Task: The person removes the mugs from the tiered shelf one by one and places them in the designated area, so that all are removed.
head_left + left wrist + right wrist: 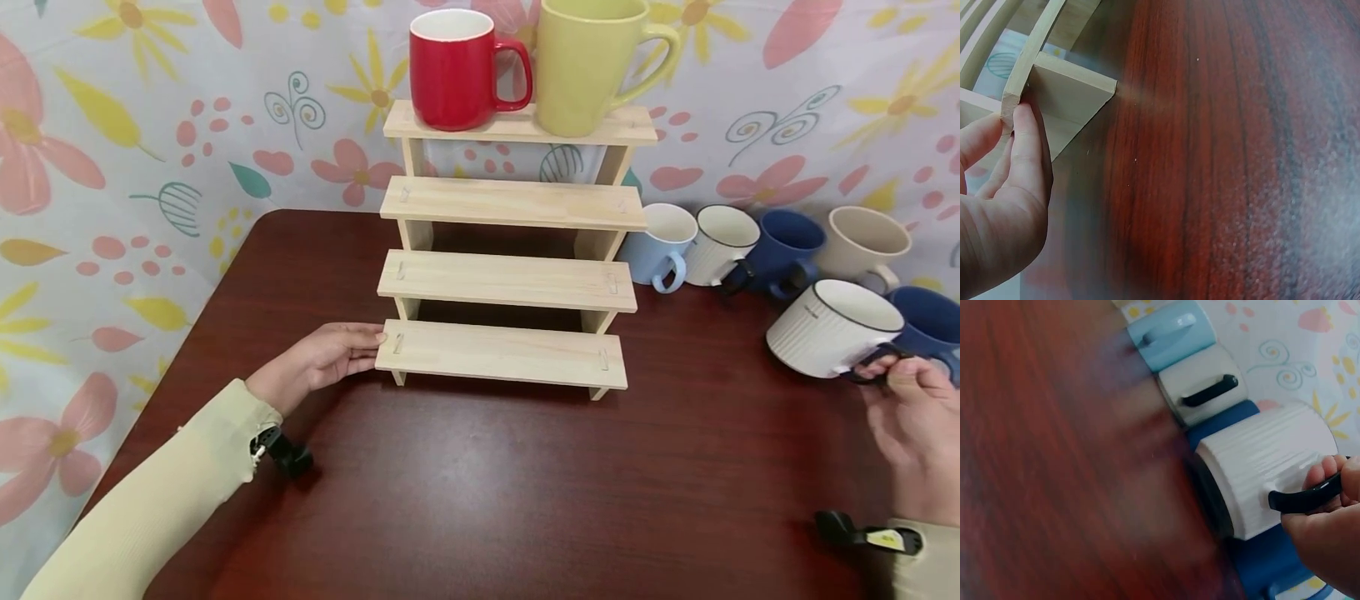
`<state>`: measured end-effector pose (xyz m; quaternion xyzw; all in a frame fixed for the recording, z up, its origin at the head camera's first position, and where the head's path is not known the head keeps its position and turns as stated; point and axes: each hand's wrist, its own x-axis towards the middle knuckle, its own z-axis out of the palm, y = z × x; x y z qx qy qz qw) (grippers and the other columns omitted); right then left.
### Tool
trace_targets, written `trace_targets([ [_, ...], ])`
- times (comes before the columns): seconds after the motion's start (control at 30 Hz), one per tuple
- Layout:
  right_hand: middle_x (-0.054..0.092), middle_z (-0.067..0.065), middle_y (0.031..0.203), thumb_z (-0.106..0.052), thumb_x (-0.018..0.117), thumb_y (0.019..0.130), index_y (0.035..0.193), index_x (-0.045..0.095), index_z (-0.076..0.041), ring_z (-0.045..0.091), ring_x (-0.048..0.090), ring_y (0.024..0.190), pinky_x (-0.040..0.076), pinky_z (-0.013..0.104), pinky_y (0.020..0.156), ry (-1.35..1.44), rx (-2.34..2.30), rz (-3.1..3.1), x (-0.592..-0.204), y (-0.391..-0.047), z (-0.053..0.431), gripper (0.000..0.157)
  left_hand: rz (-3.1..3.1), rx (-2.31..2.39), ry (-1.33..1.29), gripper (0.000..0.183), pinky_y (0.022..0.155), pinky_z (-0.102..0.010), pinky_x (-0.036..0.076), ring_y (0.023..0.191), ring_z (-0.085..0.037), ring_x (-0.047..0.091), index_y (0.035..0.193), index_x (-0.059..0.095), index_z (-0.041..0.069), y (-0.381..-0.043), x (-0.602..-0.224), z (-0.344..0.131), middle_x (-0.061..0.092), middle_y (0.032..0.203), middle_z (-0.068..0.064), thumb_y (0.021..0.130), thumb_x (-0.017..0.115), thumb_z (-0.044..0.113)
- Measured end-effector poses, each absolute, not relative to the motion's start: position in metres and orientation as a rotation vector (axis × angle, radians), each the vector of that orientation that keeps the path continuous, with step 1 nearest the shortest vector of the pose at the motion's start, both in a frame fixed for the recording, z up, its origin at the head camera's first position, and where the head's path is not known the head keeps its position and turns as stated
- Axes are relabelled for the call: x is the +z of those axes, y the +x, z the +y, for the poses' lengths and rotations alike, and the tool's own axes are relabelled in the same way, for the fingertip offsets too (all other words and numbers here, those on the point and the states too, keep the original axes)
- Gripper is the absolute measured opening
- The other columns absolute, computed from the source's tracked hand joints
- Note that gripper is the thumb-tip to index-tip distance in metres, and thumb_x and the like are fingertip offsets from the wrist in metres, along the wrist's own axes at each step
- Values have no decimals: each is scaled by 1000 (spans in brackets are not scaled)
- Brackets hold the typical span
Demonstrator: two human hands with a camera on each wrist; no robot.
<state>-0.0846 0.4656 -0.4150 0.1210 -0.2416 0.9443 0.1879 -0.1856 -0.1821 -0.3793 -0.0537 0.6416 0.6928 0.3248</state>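
A white, ribbed, cylindrical mug (821, 333) is being held tilted, just left of the right hand (918, 408), its black handle (1302, 499) being clasped by curled fingers (1329, 466); farther left, a tiered pale-wood rack (510, 279) is being pinched at its lowest board (498, 354) by the left hand (322, 354).

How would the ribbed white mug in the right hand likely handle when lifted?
The ribbed white mug looks ceramic, so it is probably rigid and could chip against the rightmost blue mug close by. Because the right hand grips its black handle, off to one side, the body may tend to twist or dip.
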Motion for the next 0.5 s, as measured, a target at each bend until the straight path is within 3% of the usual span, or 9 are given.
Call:
trace_targets([
  [0.2, 63, 39, 92, 17, 33, 101, 88, 45, 23, 47, 68, 85, 63, 47, 81, 447, 2730, -680, -421, -81, 473, 19, 1682, 1813, -128, 59, 81, -15, 60, 85, 0, 71, 155, 22, -17, -184, -380, -183, 73, 87, 11, 106, 47, 3],
  [0.5, 69, 22, 96, 9, 40, 102, 90, 57, 15, 30, 72, 91, 59, 29, 80, 143, 2648, -1053, -418, -81, 471, 22, 1687, 1818, -128, 59, 81, -15, 60, 85, 0, 71, 154, 22, -17, -184, -379, -182, 74, 87, 11, 105, 47, 3],
])
